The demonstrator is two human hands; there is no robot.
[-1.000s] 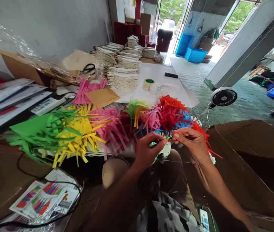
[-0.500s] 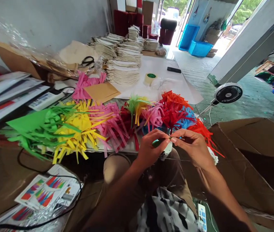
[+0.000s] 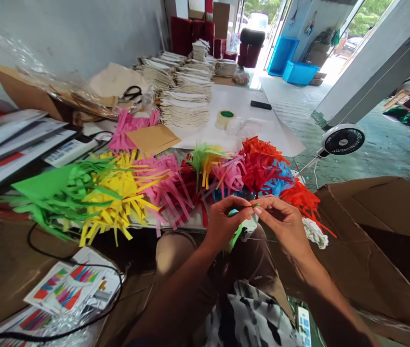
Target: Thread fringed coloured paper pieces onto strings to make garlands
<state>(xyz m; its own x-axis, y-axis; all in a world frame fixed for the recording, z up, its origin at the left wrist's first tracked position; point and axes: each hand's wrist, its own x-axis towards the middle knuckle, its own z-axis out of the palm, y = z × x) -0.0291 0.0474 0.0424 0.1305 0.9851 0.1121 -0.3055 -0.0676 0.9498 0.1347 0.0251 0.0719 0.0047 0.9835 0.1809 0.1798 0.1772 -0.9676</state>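
Note:
My left hand [image 3: 226, 219] and my right hand [image 3: 280, 217] meet fingertip to fingertip above my lap. Both pinch the end of a green paper tassel [image 3: 234, 238], whose strips hang below my left hand, partly hidden by it. Behind my hands, fringed paper lies in a row along the table edge: green [image 3: 71, 188], yellow [image 3: 118, 193], pink [image 3: 163, 180], dark red [image 3: 255, 178], blue [image 3: 280, 176] and orange-red [image 3: 302, 197]. A small green and yellow bunch [image 3: 205, 159] rests on top in the middle.
Stacks of off-white bundles [image 3: 185, 106], a tape roll [image 3: 225, 118], a phone [image 3: 261, 104] and scissors [image 3: 131, 92] sit on the table. A small fan [image 3: 344, 140] stands at right, above an open cardboard box [image 3: 381, 241]. Printed cards [image 3: 71, 284] lie lower left.
More of the green tassel shows now, its strips hanging under my left hand. My pinched fingertips have shifted slightly, and a bit of green stands out between them.

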